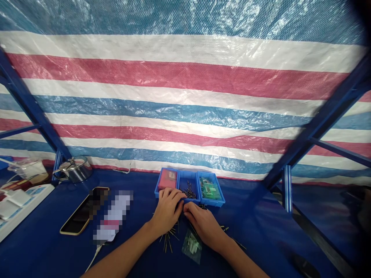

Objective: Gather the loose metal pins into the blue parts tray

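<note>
My left hand (168,206) is over the front edge of the left blue bin (156,190), fingers bent together and reaching toward the middle bin (185,177). Close beside it, my right hand (204,224) has its fingers curled in, just in front of the middle bin. Whatever either hand pinches is hidden. Thin dark rods like drill bits (189,190) lie in the middle bin. More rods (168,240) are strewn on the table below my left hand, and some by my right wrist. A clear bag of pale pieces (192,245) lies between my forearms.
The right bin (211,202) holds green packets (210,188); a red packet (168,179) fills the left one. A phone (82,212), a pixelated object (111,220) with a cable, a power strip (37,193) and a lidded steel pot (77,172) stand left. Blue frame posts (315,119) flank the striped sheet.
</note>
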The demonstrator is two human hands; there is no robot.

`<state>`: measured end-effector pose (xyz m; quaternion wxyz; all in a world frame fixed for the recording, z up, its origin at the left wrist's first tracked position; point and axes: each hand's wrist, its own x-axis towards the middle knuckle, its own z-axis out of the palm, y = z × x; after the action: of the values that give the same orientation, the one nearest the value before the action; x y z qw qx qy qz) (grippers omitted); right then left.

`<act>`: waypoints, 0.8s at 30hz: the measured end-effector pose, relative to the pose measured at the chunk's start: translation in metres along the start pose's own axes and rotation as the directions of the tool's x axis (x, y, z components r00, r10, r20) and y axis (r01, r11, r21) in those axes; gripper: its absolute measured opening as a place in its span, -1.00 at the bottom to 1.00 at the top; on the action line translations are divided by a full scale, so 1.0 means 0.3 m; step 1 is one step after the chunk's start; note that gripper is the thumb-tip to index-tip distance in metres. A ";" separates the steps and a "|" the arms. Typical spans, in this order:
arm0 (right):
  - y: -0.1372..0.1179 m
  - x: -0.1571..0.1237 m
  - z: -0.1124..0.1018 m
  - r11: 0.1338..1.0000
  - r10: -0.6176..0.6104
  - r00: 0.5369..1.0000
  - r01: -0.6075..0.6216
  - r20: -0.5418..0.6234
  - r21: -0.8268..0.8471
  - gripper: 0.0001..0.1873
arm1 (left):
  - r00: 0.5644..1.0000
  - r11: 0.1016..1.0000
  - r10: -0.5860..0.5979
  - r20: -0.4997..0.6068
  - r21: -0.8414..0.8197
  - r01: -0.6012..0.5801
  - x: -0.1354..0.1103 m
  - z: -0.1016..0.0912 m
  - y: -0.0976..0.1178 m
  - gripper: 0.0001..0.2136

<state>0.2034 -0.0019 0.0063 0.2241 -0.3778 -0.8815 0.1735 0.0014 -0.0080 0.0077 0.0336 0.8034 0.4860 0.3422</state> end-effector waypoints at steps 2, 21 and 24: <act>-0.002 0.000 -0.003 1.000 -0.006 1.000 0.006 -0.006 0.006 -0.85 | 1.000 1.000 0.001 -0.001 0.005 -0.001 0.000 -0.001 0.000 -0.79; 0.006 -0.006 0.006 0.999 -0.038 0.999 0.038 0.017 -0.022 -0.89 | 1.000 1.000 -0.008 0.010 -0.021 0.008 0.000 -0.004 0.002 -0.78; 0.004 -0.006 0.002 0.999 -0.032 0.999 0.032 0.019 -0.014 -0.90 | 1.000 1.000 -0.004 0.009 -0.021 0.004 0.001 -0.005 0.002 -0.78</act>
<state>0.2047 -0.0025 0.0048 0.2158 -0.3634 -0.8907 0.1671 0.0013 -0.0084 0.0093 0.0452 0.8035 0.4839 0.3437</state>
